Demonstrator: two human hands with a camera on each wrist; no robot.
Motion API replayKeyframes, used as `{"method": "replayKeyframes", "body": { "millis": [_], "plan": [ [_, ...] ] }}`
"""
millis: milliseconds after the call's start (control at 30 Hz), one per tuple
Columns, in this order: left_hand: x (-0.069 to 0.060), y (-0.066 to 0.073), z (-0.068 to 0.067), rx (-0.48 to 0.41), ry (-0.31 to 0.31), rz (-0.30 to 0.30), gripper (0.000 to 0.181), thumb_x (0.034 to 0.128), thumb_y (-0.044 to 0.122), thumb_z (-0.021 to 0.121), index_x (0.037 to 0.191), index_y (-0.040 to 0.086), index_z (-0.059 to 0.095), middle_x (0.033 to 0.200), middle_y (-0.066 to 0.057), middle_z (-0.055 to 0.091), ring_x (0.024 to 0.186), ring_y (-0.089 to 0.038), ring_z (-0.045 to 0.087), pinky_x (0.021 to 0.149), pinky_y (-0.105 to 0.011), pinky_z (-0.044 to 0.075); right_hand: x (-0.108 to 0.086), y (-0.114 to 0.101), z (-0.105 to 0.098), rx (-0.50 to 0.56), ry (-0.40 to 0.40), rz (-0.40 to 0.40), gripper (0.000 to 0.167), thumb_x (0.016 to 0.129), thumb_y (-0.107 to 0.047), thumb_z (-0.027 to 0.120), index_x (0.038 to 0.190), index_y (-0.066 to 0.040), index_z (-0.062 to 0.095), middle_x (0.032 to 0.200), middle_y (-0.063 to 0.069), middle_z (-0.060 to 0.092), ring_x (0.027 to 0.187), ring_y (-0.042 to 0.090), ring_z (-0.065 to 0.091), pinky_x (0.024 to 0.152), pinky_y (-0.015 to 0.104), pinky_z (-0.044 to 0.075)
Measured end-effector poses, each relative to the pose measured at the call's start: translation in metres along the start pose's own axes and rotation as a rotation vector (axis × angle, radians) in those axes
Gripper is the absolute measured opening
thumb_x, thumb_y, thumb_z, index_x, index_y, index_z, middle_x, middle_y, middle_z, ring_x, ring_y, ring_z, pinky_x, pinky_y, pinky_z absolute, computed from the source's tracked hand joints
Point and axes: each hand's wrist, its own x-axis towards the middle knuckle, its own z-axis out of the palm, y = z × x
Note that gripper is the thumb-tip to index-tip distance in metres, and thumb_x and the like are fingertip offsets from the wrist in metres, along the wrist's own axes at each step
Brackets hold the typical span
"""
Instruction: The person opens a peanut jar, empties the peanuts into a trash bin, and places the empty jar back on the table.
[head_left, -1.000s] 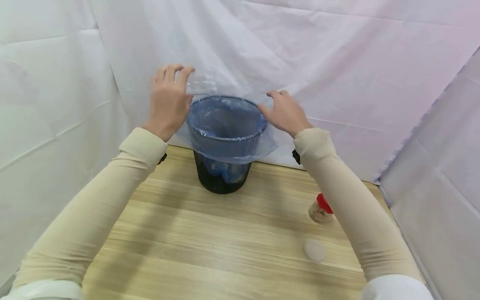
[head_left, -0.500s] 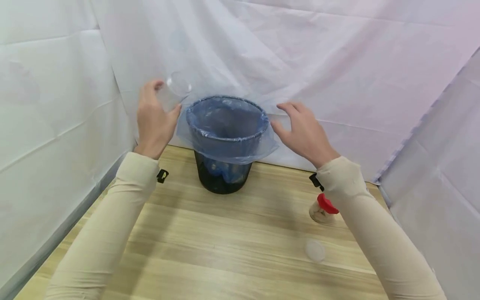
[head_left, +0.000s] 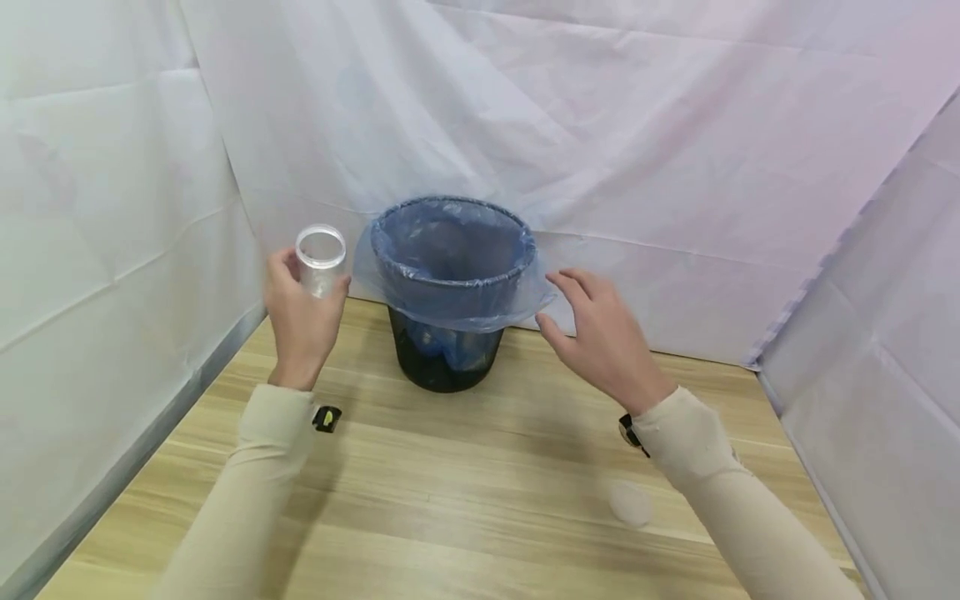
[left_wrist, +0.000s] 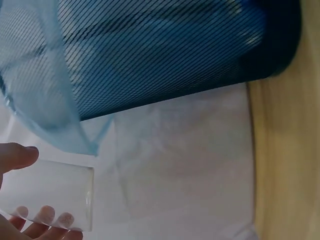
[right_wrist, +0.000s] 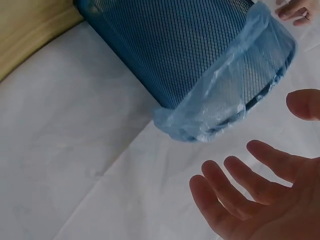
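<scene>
Head view: left hand (head_left: 300, 325) has its grip clamped on clear cylindrical jar (head_left: 321, 265), left of black mesh bin (head_left: 446, 375) with blue plastic liner (head_left: 450, 307); right hand (head_left: 606, 343), grip apart, right of bin.

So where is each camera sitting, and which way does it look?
Head: on the head, looking forward and down at the bin, blue bag and table; left hand, right hand and sleeves show.
Left wrist: on that wrist, looking past the left hand, which holds a clear jar, toward the bin's side.
Right wrist: on that wrist, looking past the right hand toward the bin; the left hand peeks in, top right.
Both wrist views share the bin and bag.
</scene>
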Motion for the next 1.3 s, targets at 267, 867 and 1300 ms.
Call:
{"method": "replayKeyframes", "body": {
  "millis": [267,867,1300],
  "plan": [
    [-0.043,-0.035,0.001,0.037,-0.064,-0.137,0.066,0.0891,0.006,0.082,0.144,-0.007,0.048,0.143,-0.033,0.058,0.13,-0.051,0.06,0.111,-0.065,0.048,-0.038,-0.002,0.019,0.08,-0.004,0.035,0.059,0.103,-0.028,0.073,0.155,-0.002,0.056,0.158,0.022,0.054,0.142,0.048,0.053,0.116,0.065,0.047],
    [-0.055,-0.104,-0.043,0.15,-0.07,-0.427,0.071,0.0903,-0.002,0.073,0.152,-0.009,0.038,0.152,-0.036,0.047,0.145,-0.052,0.045,0.125,-0.062,0.034,-0.111,0.026,0.066,0.129,-0.148,0.229,0.06,0.103,-0.028,0.073,0.155,-0.003,0.055,0.16,0.022,0.052,0.144,0.048,0.051,0.114,0.068,0.048],
    [-0.052,-0.121,-0.072,0.207,-0.122,-0.547,0.081,0.0905,-0.002,0.069,0.16,-0.008,0.028,0.157,-0.04,0.043,0.147,-0.055,0.044,0.127,-0.063,0.034,-0.132,0.031,0.081,0.16,-0.143,0.247,0.055,0.104,-0.025,0.072,0.152,-0.001,0.058,0.155,0.023,0.056,0.142,0.046,0.055,0.114,0.065,0.05]
  ]
}}
